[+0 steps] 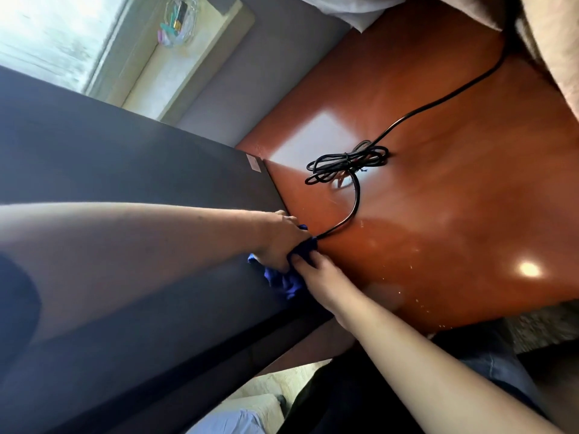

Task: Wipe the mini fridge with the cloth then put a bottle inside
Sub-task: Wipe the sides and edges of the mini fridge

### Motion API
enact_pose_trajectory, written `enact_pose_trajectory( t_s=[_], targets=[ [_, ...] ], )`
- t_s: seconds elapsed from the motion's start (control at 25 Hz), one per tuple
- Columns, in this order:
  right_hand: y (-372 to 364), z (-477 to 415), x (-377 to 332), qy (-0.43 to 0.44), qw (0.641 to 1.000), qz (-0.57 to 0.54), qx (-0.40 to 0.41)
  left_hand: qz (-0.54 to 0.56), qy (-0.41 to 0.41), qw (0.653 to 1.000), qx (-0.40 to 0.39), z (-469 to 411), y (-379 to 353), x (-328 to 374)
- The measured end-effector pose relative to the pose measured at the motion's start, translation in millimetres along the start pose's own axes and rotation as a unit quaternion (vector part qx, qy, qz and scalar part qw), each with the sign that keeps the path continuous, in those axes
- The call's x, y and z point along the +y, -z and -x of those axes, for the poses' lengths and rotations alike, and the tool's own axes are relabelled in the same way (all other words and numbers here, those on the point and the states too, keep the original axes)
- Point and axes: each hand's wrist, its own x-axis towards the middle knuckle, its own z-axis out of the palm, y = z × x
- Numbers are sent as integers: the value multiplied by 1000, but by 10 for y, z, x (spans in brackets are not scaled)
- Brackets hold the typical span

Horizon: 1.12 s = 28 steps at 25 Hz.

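Observation:
The black mini fridge fills the left half of the head view, seen from above at a tilt. A blue cloth is bunched at the fridge's right edge. My left hand reaches across the fridge top and grips the cloth from above. My right hand comes up from below and pinches the same cloth at its near side. Both hands touch each other at the cloth. No bottle is in view.
The fridge stands on a glossy reddish-brown wooden table. A black power cord, partly bundled, lies on the table and runs to the fridge's edge by my hands. A window sill with a clear bag of small items lies beyond.

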Motion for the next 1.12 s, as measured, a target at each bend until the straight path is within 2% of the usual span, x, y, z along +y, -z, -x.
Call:
enact_pose_trajectory(
  t_s=[0.04,0.08,0.12,0.2,0.4,0.48,0.6,0.76,0.92,1.0,1.12],
  targets=[
    [25,-75,22,30,998,36,30,5,18,999,30,-14,93,-291],
    [81,-120,-11,40,997,41,56,-28,40,999,15,-103,105,-448],
    [115,-194,-19,48,993,47,94,-25,61,997,38,-186,161,-602],
    [212,-337,-74,64,987,51,136,-13,99,995,-5,-263,163,-762],
    [323,-520,-197,83,988,32,124,43,234,970,50,-153,527,-1712],
    [335,-612,-221,89,988,26,120,37,257,964,60,-202,511,-1886],
    [395,-659,-279,109,986,34,123,62,238,968,57,-362,466,-1831],
    [488,-606,-331,108,979,59,160,92,110,990,0,-416,309,-1144],
    [588,-587,-444,108,974,43,193,128,-11,990,-63,-217,121,-424],
    [602,-590,-516,105,976,31,188,142,7,989,-41,-161,65,-348],
    [543,-581,-597,106,978,34,178,96,111,989,33,-152,157,-821]
  ],
)
